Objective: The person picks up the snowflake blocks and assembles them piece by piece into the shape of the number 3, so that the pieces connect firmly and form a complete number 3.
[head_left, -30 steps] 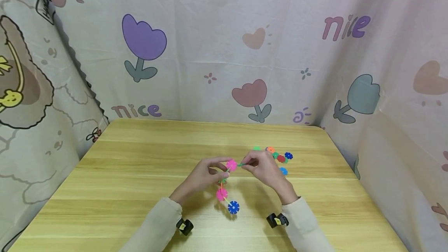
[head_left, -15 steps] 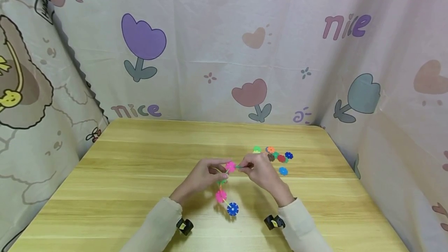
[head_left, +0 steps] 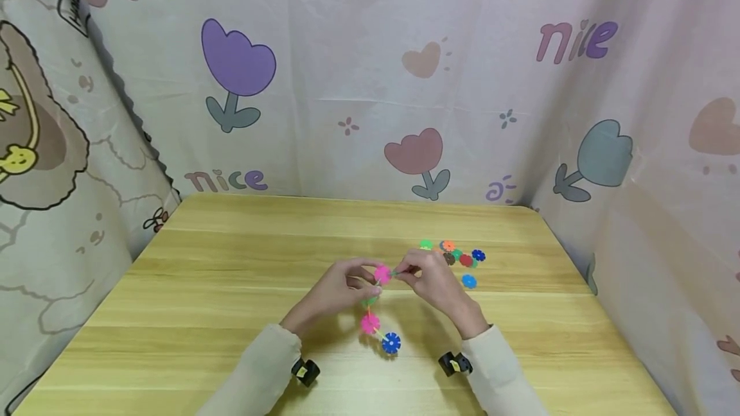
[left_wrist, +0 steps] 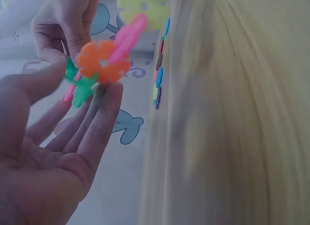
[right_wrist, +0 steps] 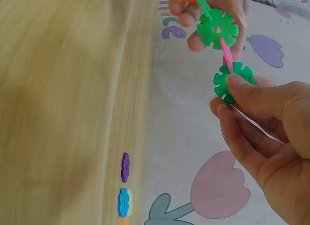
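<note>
Above the wooden table, our left hand holds a multicoloured chain of slotted plastic discs; our right hand pinches a round green plastic disc touching its pink end disc. Looks mid-joining; next needs slots aligned, firm push.

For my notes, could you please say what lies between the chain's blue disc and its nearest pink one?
A yellow disc, in the left wrist view.
</note>
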Available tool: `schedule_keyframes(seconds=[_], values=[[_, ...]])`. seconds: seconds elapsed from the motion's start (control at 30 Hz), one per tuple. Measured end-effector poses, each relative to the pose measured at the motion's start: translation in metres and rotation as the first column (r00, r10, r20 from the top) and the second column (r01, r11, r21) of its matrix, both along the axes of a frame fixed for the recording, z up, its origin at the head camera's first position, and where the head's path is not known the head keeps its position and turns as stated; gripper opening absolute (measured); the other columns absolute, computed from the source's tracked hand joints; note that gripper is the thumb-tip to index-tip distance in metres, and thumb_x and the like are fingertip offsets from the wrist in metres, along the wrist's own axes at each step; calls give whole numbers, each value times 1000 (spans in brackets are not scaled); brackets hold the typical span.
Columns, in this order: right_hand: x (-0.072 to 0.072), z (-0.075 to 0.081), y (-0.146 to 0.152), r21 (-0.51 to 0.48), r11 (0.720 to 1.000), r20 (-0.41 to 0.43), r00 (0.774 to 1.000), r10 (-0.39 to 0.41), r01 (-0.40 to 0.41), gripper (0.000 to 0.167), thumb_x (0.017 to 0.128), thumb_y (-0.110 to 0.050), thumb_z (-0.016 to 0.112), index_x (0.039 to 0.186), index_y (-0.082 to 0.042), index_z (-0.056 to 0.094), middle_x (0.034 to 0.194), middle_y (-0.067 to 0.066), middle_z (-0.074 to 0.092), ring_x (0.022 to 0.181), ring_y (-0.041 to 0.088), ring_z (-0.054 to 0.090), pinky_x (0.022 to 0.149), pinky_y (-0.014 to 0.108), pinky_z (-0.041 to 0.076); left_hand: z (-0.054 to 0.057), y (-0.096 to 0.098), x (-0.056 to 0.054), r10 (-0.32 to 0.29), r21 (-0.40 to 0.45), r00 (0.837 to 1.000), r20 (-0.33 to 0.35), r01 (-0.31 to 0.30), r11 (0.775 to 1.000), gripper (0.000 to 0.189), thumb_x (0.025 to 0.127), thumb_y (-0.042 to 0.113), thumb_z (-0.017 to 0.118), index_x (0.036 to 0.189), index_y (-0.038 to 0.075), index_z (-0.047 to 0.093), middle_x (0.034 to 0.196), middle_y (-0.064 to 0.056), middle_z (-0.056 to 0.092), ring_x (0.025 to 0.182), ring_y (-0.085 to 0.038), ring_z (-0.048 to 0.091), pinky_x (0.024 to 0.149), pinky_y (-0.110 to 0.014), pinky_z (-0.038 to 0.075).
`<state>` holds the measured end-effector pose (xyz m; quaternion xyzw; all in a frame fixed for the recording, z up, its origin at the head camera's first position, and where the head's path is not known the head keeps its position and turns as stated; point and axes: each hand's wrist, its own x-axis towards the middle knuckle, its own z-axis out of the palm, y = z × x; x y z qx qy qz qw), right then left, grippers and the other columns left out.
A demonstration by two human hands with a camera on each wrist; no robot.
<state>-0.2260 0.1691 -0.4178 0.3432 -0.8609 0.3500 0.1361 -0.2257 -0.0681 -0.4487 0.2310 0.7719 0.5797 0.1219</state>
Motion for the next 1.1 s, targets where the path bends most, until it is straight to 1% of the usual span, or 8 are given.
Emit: schedule_keyframes(seconds=[0.13,0.23,0.4,0.53,0.63,0.77,0.9,1.1], values=[[-1,3,1,16,1000,-35,999,21,-20,10,83,5,82,84,-4,78,85,4,77,76,14,73,73,21,61,1,3,0,4,2,1000,-19,-4,1000,34,98,26,72,131,17,69,120,-9,72,105,-20,71,90,-35,61],[-2,5,-1,19,999,-30,999,38,-37,9,84,3,82,85,-6,79,87,4,77,78,14,73,75,21,61,1,6,-1,10,-5,999,-34,-11,1000,34,98,26,72,130,16,69,119,-7,73,104,-19,71,90,-32,61],[-4,4,0,6,999,25,999,34,-34,8,85,2,81,89,-5,79,91,6,78,80,14,73,75,22,61,2,8,-3,-9,-9,999,-39,9,1000,35,98,21,72,132,13,68,118,-13,73,98,-21,74,86,-32,62],[-11,3,15,21,999,118,992,-51,49,9,89,-1,78,95,-7,79,94,7,79,81,14,73,74,21,60,0,4,-4,-13,-16,1000,4,13,1000,36,100,19,69,135,11,66,119,-21,72,99,-26,75,83,-32,63],[-17,2,32,84,985,177,970,-166,153,8,90,-3,77,96,-7,79,97,8,79,83,16,73,74,23,60,-1,-2,-6,-6,-20,998,55,7,1000,38,100,19,68,138,12,63,120,-23,71,102,-30,74,82,-33,63],[-25,-4,57,174,948,212,930,-299,265,6,90,-3,77,96,-4,78,98,10,78,86,21,73,79,35,62,-2,-7,-8,-27,-23,996,83,29,999,42,101,15,66,143,11,59,119,-25,70,102,-32,73,79,-32,62],[-32,-13,80,215,923,254,895,-367,318,7,91,-1,74,98,-2,77,101,13,77,91,25,71,84,43,61,-1,-10,-8,-36,-52,997,63,40,998,41,103,17,63,143,9,59,115,-23,70,96,-25,72,75,-30,61],[-36,-24,106,292,897,298,860,-415,332,12,89,0,76,101,-2,77,103,15,77,92,26,70,84,45,59,-2,-12,-8,-6,-79,998,60,11,997,39,105,24,61,141,10,61,107,-15,71,89,-18,70,73,-30,61]])
